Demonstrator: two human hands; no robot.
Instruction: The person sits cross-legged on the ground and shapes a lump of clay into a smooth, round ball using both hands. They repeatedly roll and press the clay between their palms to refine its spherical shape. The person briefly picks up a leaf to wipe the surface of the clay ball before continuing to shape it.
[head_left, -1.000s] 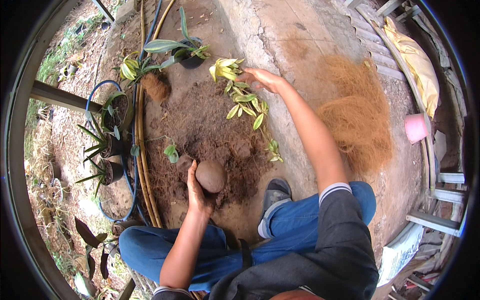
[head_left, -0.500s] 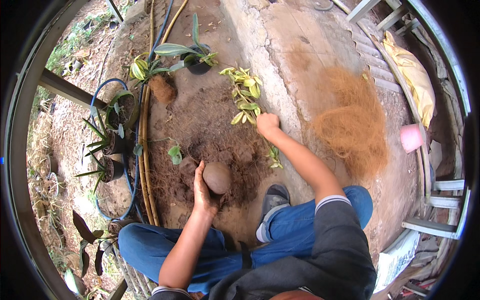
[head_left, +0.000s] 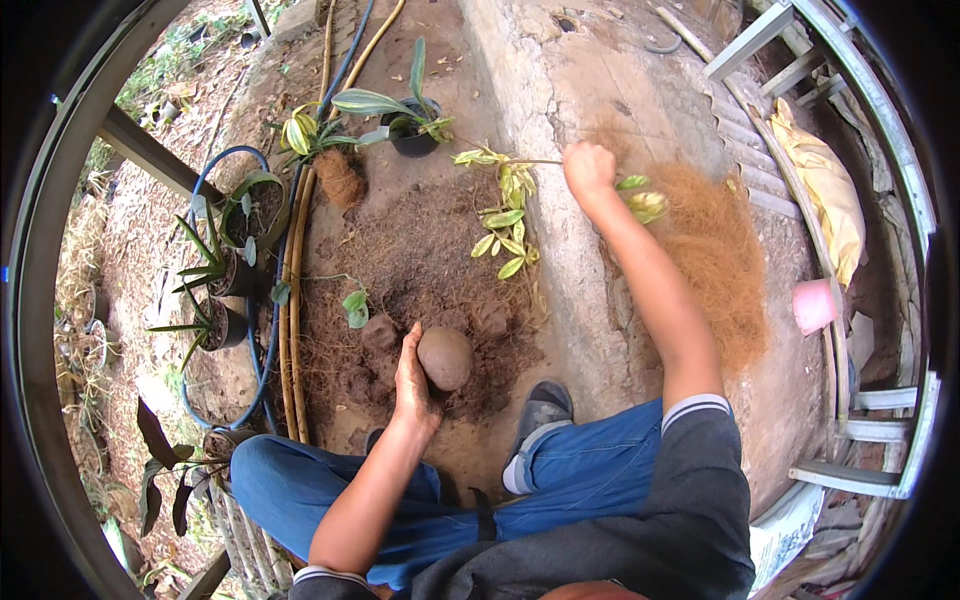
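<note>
Left hand (head_left: 412, 372) is cupping the round soil ball (head_left: 446, 357) down on the dirt pile (head_left: 420, 262), right hand (head_left: 588, 168) farther out is fisted on a leafy cutting (head_left: 505, 205) by the coconut fiber (head_left: 715, 250), so looks like planting's next and needs that stem brought to the ball.

Soft, even daylight fills the scene, bright on the pale concrete (head_left: 600, 90) at the top and dimmer over the dark soil (head_left: 420, 260), with only faint shadows under the arms. The fisheye lens bends straight edges hard toward the rim, which ends in a black border. The centre is sharp; the rim smears slightly.
</note>
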